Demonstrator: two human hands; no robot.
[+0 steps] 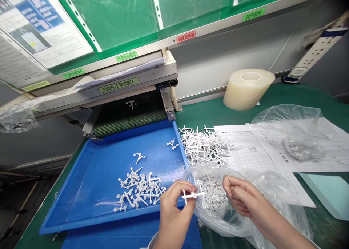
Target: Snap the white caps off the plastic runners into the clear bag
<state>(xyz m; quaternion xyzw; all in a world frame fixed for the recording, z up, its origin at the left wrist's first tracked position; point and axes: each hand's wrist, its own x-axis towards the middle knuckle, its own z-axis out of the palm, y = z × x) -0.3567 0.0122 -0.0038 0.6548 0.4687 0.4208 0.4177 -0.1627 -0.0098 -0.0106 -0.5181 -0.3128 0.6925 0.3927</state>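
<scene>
My left hand (176, 214) pinches a small white plastic sprue part (193, 195), a thin stem with short cross arms, between thumb and fingertips. It is held over the near right corner of the blue tray (89, 191). To its right, my right hand (241, 196) is closed, fingers curled together; whatever they may hold is hidden. Just below and left of that hand, an open clear plastic bag (231, 227) contains many small grey round pieces (212, 192). Loose white sprue parts (141, 187) lie scattered in the tray.
A conveyor belt (131, 121) ends above the tray's far edge, carrying one white part (132, 104). Right of the tray lies a heap of white stems (204, 145). Printed sheets (245, 147), another clear bag (302, 147) and a large tape roll (242, 92) are on the green table.
</scene>
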